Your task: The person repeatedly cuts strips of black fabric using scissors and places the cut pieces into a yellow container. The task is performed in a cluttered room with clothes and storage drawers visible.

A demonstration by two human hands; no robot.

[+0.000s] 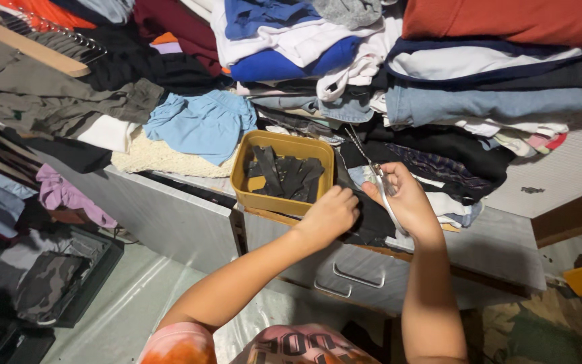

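Scissors (378, 182) are being gripped in the right hand (402, 202); black cloth (365, 219) is being pinched by the left hand (331, 214) beside the yellow tub (284, 202).

Bare forearms, pink-and-orange tie-dye shirt (271, 345) with dark lettering

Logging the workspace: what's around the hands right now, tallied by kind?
Hands: 2, left hand on black fabric, right hand holding scissors
Scissors: 1
Yellow tray of black fabric strips: 1
Drawer handles: 2
Wooden hanger: 1
Total: 7, not counting the clothes piles or the strips, which overlap too much to count.
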